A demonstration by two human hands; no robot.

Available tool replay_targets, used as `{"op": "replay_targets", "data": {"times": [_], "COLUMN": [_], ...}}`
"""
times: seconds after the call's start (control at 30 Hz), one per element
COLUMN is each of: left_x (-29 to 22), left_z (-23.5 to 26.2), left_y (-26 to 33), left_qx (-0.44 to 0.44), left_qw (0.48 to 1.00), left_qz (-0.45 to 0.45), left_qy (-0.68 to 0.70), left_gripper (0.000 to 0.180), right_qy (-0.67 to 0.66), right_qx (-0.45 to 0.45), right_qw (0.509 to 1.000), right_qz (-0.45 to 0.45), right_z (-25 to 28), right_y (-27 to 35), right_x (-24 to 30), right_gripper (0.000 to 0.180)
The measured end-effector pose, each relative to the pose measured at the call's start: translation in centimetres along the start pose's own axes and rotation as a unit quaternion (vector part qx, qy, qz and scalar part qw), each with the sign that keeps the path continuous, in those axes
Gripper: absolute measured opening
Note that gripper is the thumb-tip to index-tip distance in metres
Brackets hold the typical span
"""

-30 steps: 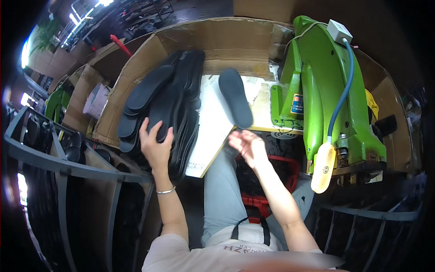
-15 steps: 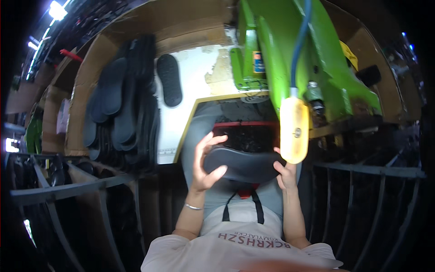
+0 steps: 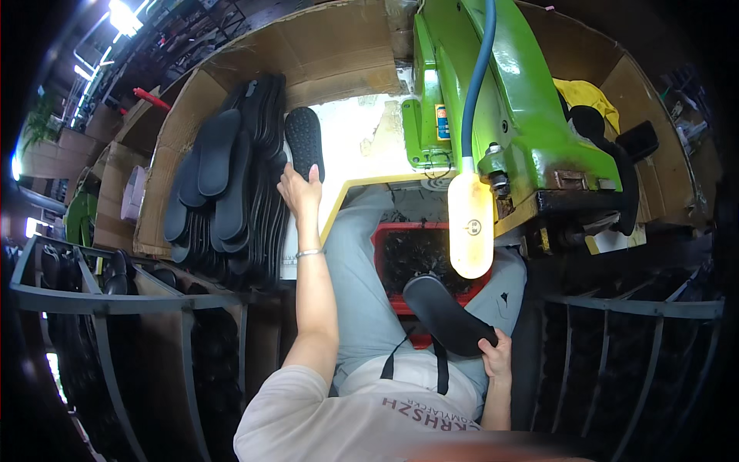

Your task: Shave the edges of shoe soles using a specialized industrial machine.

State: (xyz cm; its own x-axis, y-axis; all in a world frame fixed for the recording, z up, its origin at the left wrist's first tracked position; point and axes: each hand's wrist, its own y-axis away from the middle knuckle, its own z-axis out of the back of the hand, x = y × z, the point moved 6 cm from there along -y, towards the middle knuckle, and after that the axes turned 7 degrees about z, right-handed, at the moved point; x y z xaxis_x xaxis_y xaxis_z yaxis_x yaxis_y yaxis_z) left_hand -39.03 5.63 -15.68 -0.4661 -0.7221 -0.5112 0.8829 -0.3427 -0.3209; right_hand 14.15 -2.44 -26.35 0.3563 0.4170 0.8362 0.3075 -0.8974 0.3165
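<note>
My right hand (image 3: 496, 356) is closed on the lower end of a black shoe sole (image 3: 443, 312), thumb on its smooth upper face. That sole slants over my lap, its far end above a red bin (image 3: 379, 266) of dark scraps. My left hand (image 3: 302, 192) reaches out to a second black sole (image 3: 305, 137) lying studded side up on the white tabletop (image 3: 350, 142). Its thumb and fingers are apart at the near end of that sole; whether they press on it is unclear. Left of this hand stands a tall stack of black soles (image 3: 223, 173).
A green machine (image 3: 523, 100) fills the back right, with a lit yellow lamp (image 3: 470, 231) on a blue cable in front of it. Cardboard walls (image 3: 308, 58) surround the tabletop. Metal racks (image 3: 138, 302) holding dark items flank me. Yellow cloth (image 3: 589, 100) lies behind the machine.
My left hand has let go of the held sole and moved forward to the one on the tabletop. My right hand keeps its sole, now tilted and lower toward the right.
</note>
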Motion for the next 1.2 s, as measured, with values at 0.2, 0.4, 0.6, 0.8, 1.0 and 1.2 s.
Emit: {"op": "replay_targets", "data": {"times": [0.2, 0.4, 0.6, 0.8, 1.0, 1.2], "left_x": [0.8, -6.0, 0.3, -4.5, -9.9, -9.7], "left_z": [-5.0, -4.4, -9.3, -6.7, -1.7, -1.0], "left_y": [-3.8, -0.7, -7.8, -4.8, -0.2, 10.4], "left_qx": [0.076, 0.137, 0.292, 0.239, 0.164, 0.173], "left_qw": [0.978, 0.990, 0.925, 0.924, 0.984, 0.900], "left_qz": [0.068, 0.025, 0.014, 0.088, -0.050, -0.114], "left_qy": [0.182, -0.019, 0.244, 0.284, -0.056, 0.383], "left_gripper": [0.081, 0.091, 0.051, 0.020, 0.047, 0.025], "right_qy": [-0.046, -0.074, -0.066, -0.075, -0.090, -0.050], "right_qx": [0.012, 0.000, 0.066, 0.016, 0.025, -0.010], "right_qw": [0.999, 0.997, 0.995, 0.996, 0.995, 0.997], "right_qz": [-0.001, 0.035, 0.025, 0.038, 0.033, 0.060], "right_z": [-2.1, -1.4, -3.1, -2.8, -3.7, -3.2], "right_y": [-1.9, -1.9, -2.3, -1.3, -1.3, -1.0], "right_x": [0.9, 1.0, 0.6, 1.1, 1.5, 2.7], "right_gripper": [0.031, 0.030, 0.035, 0.031, 0.032, 0.035]}}
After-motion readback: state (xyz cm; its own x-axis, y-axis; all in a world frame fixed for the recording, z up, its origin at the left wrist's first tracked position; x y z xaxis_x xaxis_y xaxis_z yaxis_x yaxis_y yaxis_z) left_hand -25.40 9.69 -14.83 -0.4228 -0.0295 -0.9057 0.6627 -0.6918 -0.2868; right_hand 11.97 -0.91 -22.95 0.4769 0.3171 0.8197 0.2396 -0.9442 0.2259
